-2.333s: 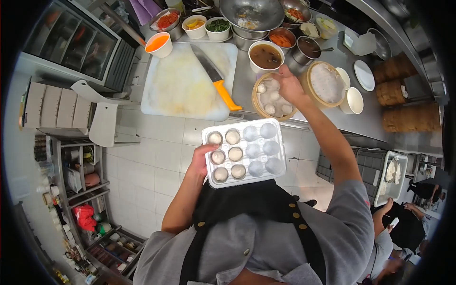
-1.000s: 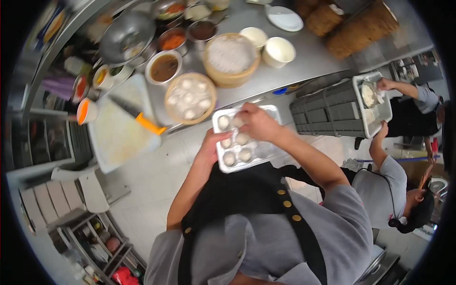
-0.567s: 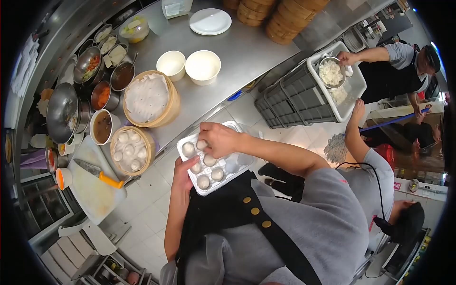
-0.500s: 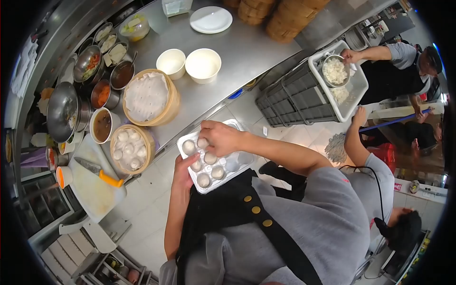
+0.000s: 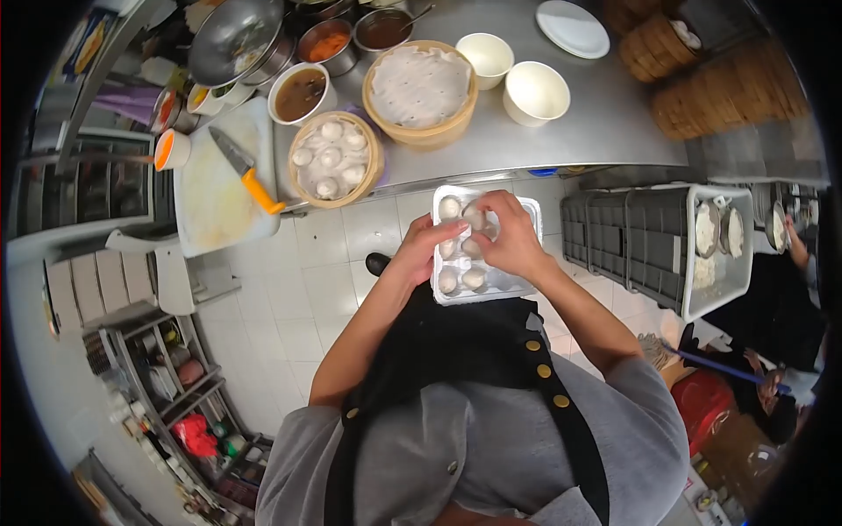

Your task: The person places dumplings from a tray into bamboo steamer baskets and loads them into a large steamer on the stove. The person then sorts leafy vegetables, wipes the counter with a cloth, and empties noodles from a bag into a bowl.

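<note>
A clear plastic tray [image 5: 517, 282] with round white buns in its left cups is held in front of my apron. My left hand [image 5: 427, 248] grips the tray's left edge, its thumb over the cups. The fingers of my right hand [image 5: 509, 235] are closed around a bun [image 5: 474, 216] in the tray's upper part. Beyond the tray, at the counter's edge, a small bamboo steamer [image 5: 374, 167] holds several white buns on paper. To its right is a larger steamer [image 5: 468, 112] lined with perforated paper.
On the left are a cutting board [image 5: 206, 210] and an orange-handled knife [image 5: 256, 188]. Bowls of soup [image 5: 301, 93] and carrots [image 5: 327, 46] stand behind. White bowls [image 5: 536, 92] are on the counter, steamers [image 5: 732, 92] farther right. A grey crate [image 5: 624, 241] and another person [image 5: 763, 298] are at right.
The view has swung back to the left, and the tray sits more squarely before me. My right hand has come from the small steamer to the tray and closed on a bun. A nearby co-worker has left view.
</note>
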The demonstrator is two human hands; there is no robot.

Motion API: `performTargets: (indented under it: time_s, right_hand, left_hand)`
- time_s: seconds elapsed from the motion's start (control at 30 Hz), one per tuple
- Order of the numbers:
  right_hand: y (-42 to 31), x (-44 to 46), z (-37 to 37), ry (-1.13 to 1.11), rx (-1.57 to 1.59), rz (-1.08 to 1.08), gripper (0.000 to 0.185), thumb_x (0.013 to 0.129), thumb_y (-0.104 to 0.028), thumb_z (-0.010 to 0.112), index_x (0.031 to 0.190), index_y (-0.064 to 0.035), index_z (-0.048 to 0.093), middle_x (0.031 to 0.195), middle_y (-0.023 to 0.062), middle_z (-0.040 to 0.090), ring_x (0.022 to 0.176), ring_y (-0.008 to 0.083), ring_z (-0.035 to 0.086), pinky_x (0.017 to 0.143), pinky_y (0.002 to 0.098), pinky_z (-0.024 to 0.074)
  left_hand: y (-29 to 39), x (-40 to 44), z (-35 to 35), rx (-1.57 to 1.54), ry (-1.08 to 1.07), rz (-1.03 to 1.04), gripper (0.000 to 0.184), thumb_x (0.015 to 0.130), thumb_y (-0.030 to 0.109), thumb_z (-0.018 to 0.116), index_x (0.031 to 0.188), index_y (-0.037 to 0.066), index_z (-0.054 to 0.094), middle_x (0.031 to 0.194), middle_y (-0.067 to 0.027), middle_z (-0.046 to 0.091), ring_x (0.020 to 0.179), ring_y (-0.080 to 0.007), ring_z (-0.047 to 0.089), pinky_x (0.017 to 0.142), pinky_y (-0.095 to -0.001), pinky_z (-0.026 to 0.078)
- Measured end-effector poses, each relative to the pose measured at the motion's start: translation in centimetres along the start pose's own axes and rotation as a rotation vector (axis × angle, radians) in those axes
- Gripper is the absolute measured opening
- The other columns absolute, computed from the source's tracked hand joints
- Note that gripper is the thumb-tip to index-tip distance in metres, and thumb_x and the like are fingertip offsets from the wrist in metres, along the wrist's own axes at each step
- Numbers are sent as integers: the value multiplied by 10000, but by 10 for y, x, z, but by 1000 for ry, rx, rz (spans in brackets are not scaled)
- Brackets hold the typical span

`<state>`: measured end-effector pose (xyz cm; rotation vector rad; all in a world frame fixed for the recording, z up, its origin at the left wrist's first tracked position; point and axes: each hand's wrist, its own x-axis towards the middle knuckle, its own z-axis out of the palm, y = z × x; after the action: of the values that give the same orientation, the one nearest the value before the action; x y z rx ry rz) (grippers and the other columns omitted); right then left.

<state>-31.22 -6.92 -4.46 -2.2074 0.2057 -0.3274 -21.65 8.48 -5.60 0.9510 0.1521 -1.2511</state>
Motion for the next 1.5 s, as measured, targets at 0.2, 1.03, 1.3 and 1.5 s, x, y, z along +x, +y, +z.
performTargets:
  time_s: [0.2,1.03,1.3,1.5]
  right_hand:
    - [-7,14,14,-102,80,-6,406,614,30,666,998,-39,554,1015,172,527,949,381,532,791,421,474]
    - [8,249,7,-247,-310,-15,264,665,-187,725,880,-51,653,815,100,635,776,226,601,705,311,487]
    - [-61,85,40,-453,4,-386,262,655,-78,748,886,-8,648,786,138,617,696,289,603,631,371,498]
    - [-56,47,66,-199,-106,-172,151,695,-36,654,824,24,604,775,209,588,760,396,569,689,457,482]
  left_hand:
    - [4,-13,-15,-46,34,42,413,798,133,691,1131,-42,519,1037,-123,602,904,-200,627,781,-355,537]
    - [-3,-58,-48,-200,52,166,563,843,283,655,1258,-24,432,1181,-136,547,1052,-240,572,898,-391,489]
    - [-9,-57,-63,-284,-21,234,642,864,496,554,1271,14,435,1180,-115,550,1077,-218,564,898,-371,496]
    - [-12,-49,-61,-206,2,237,630,865,511,543,1253,23,456,1177,-108,547,1077,-202,562,893,-355,500]
